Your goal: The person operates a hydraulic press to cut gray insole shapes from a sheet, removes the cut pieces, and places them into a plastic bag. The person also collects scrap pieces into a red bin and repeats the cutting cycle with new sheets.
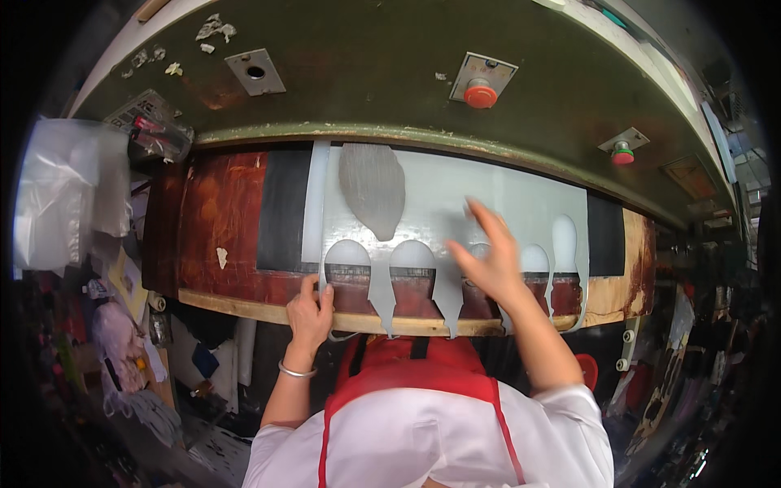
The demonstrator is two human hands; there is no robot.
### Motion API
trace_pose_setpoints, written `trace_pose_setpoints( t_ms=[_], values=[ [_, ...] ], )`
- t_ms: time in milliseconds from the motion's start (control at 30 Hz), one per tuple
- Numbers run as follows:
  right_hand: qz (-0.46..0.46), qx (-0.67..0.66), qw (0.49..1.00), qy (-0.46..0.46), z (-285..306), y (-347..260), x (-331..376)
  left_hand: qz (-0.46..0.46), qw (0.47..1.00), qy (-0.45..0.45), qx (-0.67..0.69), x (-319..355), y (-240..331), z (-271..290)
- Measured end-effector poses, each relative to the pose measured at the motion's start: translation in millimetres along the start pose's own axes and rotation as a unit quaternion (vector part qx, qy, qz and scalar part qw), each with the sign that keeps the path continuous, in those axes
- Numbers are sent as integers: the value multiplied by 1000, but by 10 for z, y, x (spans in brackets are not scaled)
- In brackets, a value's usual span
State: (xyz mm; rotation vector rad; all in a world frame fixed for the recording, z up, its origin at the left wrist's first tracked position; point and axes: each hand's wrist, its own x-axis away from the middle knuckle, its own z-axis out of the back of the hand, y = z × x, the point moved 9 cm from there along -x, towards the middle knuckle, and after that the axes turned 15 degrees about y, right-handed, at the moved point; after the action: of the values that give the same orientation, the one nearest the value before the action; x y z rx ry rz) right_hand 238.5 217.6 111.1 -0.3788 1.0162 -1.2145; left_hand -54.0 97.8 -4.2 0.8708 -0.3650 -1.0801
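Note:
A smooth grey sheet (464, 179) lies across the bench, with rounded cut-outs along its near side and narrow pointed strips hanging over the bench edge. My left hand (307, 315) is at the sheet's near left corner, its thumb and fingers closed on the thin edge strip. Raised over the sheet, my right hand (492, 256) is slightly blurred, fingers and thumb spread with nothing between them. A darker grey, sole-shaped flat piece (372, 191) rests on the sheet's far left part, its narrow end toward me.
Beyond the bench stands a green machine body (350, 73) with a red push button (480, 94) and a green-ringed button (622, 153). A black mat (285, 211) and reddish-brown board (220, 220) lie under the sheet. Clear plastic bags (69, 195) hang at left.

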Motion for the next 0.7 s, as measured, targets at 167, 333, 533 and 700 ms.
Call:
trace_pose_setpoints(
  t_ms=[167,333,533,700],
  values=[
    [28,108,990,-91,-1323,-224,367,-77,979,20,-190,463,-17,163],
    [-35,25,996,-81,-1286,-302,697,-92,984,37,-150,870,-144,346],
    [-263,-273,921,-87,-550,40,610,-106,985,37,-134,1036,-164,388],
    [-32,59,996,-65,-340,83,666,-124,982,56,-131,947,-74,357]
  ],
)
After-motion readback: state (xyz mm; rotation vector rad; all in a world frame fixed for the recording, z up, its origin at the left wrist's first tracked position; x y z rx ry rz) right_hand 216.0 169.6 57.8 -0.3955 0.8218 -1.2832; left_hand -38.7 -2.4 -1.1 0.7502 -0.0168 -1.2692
